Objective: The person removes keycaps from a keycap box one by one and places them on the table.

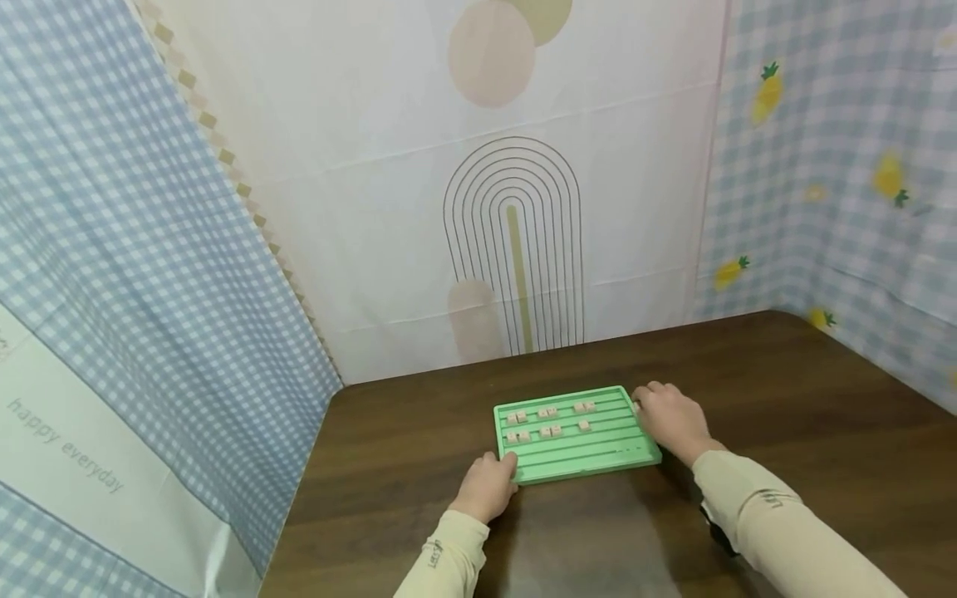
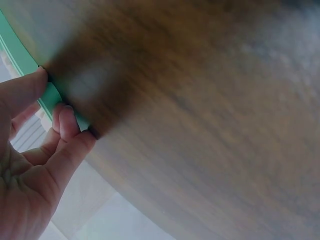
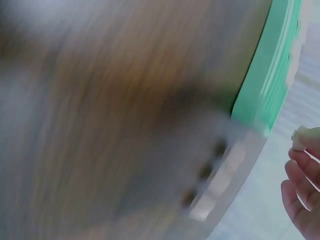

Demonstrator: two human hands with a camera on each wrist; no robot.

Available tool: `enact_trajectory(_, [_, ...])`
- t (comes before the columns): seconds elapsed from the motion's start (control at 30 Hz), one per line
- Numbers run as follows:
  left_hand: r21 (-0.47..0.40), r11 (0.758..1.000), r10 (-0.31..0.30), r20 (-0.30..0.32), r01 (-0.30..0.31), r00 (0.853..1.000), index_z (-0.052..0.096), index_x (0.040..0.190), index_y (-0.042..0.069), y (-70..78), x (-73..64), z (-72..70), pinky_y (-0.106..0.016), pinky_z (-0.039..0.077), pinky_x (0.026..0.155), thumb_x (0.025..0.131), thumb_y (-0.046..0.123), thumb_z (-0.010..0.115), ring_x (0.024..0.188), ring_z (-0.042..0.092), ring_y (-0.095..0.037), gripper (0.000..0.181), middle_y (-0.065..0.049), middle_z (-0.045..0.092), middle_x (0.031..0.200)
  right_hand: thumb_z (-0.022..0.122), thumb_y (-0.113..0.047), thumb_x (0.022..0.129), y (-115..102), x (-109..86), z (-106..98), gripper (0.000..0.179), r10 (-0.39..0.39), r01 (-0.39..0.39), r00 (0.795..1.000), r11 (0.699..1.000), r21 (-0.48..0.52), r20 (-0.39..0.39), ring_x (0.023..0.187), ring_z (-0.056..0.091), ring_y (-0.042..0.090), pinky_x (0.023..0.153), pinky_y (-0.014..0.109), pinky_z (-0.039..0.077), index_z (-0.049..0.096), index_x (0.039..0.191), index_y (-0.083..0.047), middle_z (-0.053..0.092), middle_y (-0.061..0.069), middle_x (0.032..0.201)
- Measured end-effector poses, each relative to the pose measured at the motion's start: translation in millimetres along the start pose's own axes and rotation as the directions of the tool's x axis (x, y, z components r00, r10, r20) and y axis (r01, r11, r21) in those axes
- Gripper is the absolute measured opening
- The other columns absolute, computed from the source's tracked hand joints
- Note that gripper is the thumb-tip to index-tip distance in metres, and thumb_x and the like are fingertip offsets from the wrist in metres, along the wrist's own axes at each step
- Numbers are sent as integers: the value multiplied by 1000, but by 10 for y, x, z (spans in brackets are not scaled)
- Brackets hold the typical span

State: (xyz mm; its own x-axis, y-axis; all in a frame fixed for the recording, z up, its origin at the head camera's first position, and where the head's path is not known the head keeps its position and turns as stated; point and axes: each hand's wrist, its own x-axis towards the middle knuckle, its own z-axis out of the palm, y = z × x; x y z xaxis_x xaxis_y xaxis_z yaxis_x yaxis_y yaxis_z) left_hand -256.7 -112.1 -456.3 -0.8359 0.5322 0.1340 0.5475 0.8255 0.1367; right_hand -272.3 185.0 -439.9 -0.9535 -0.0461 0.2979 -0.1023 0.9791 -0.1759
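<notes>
A light green slotted tray (image 1: 583,461) lies on the table, with small pale tiles (image 1: 550,431) standing in two of its rows, mostly in pairs plus a single one. Fingers of my left hand (image 1: 486,487) grip the tray's near left corner; the left wrist view shows them on both sides of the green edge (image 2: 19,50). Beside the tray's right edge is my right hand (image 1: 673,419). In the right wrist view its thumb and forefinger pinch a small pale tile (image 3: 298,140), its marking hidden.
The dark wood table (image 1: 404,423) reaches back to a white patterned curtain (image 1: 374,208), with checked cloth at both sides. A short row of blurred pale tiles (image 3: 220,180) stands on the table just past the tray's end in the right wrist view.
</notes>
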Motion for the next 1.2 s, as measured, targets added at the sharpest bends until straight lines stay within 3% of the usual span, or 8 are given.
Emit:
enact_trajectory(0.27, [-15, 1000, -13, 27, 14, 1000, 50, 84, 12, -15, 19, -21, -26, 41, 57, 81, 16, 69, 64, 51, -19, 20, -5, 51, 73, 51, -14, 92, 550, -203, -242, 24, 118, -131, 982, 988, 81, 150, 84, 58, 35, 61, 46, 47, 62, 107, 0, 60, 20, 99])
enact_trajectory(0.47, [-12, 1000, -25, 20, 26, 999, 50, 84, 12, -6, 20, -44, -27, 42, 59, 80, 16, 70, 66, 52, -20, 21, -5, 51, 74, 49, -13, 91, 823, -340, -295, 25, 154, -172, 959, 984, 55, 237, 89, 56, 42, 62, 49, 46, 61, 107, 3, 59, 25, 103])
enact_trajectory(0.83, [-11, 1000, -22, 11, 22, 1000, 50, 83, 11, 11, 12, -22, -27, 42, 59, 80, 16, 70, 66, 52, -20, 21, -5, 51, 75, 52, -10, 88, 912, -422, -210, 22, 145, -168, 942, 984, 52, 302, 90, 57, 40, 62, 49, 46, 62, 104, 1, 60, 24, 103])
enact_trajectory(1.2, [-11, 1000, -25, 29, 26, 999, 50, 85, 12, 9, 5, -21, -28, 42, 59, 81, 16, 69, 67, 52, -20, 19, -5, 52, 76, 53, -14, 88, 951, -431, -139, 22, 141, -162, 945, 986, 46, 295, 90, 56, 41, 63, 49, 46, 61, 104, 0, 58, 24, 102])
